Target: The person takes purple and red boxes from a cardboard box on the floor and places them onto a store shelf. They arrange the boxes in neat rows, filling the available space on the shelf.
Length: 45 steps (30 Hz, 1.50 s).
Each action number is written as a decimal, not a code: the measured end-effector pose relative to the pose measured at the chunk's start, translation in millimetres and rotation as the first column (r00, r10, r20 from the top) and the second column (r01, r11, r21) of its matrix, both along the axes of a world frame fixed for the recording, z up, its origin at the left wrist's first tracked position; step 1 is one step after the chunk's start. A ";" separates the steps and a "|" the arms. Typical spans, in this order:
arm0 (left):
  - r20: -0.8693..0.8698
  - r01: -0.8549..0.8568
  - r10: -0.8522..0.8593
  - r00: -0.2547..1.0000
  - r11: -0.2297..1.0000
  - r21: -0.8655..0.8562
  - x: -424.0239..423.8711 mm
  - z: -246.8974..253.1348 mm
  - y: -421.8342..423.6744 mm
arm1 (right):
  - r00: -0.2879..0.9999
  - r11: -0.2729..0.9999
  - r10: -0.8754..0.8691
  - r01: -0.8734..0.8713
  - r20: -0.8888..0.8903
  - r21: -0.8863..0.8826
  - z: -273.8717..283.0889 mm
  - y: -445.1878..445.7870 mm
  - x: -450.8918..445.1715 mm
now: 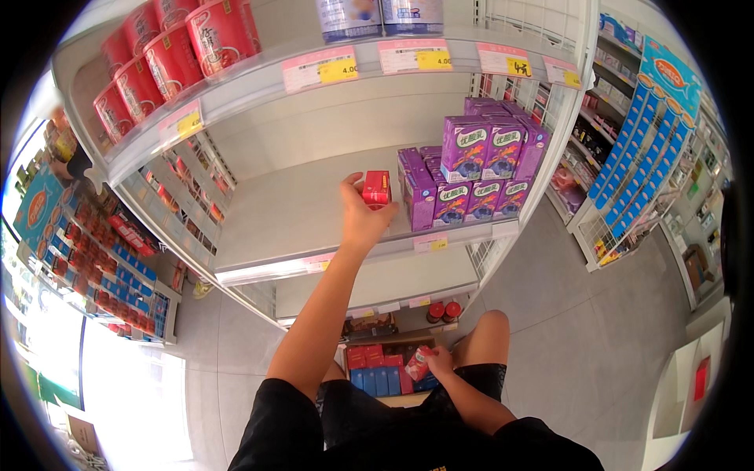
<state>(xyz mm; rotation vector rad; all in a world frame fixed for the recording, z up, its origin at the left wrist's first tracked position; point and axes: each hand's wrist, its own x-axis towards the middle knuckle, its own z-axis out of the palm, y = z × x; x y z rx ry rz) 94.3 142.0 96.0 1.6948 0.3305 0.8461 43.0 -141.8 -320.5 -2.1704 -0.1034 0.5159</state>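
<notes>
My left hand (362, 221) grips a small red drink carton (376, 183) over the middle shelf (283, 200), just left of the stacked purple drink cartons (465, 147). Whether this carton touches the shelf board, I cannot tell. Lower down, my right hand (440, 364) holds a red-and-white drink carton (419, 363) above an open cardboard box (406, 400) between my knees. Inside the box stand red cartons (373, 355) and blue cartons (382, 381). My right forearm and hand cover part of the box's right side.
Red instant-noodle cups (218, 35) and white-and-blue tubs (412, 17) stand on the upper shelf. Price tags (318, 69) line its edge. Below, red-lidded jars (444, 312) sit near the floor. Display racks flank the unit, with blue packets (630, 153) at right and packaged goods (100, 265) at left.
</notes>
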 end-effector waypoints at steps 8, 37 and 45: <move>0.074 0.203 -0.197 0.978 0.975 -0.086 4.7 -14.8 0.6 | 1.000 1.000 0.020 -0.020 -0.019 -0.014 -7.6 -0.9 2.6; 0.014 0.078 -0.078 0.997 0.997 0.014 -72.7 -4.3 37.0 | 0.359 0.753 0.214 -0.653 0.909 0.081 484.9 152.3 98.1; 0.008 0.197 -0.197 0.980 0.980 0.033 -47.7 -20.2 58.0 | 0.194 0.742 0.590 -0.513 0.784 -0.431 472.7 161.2 105.9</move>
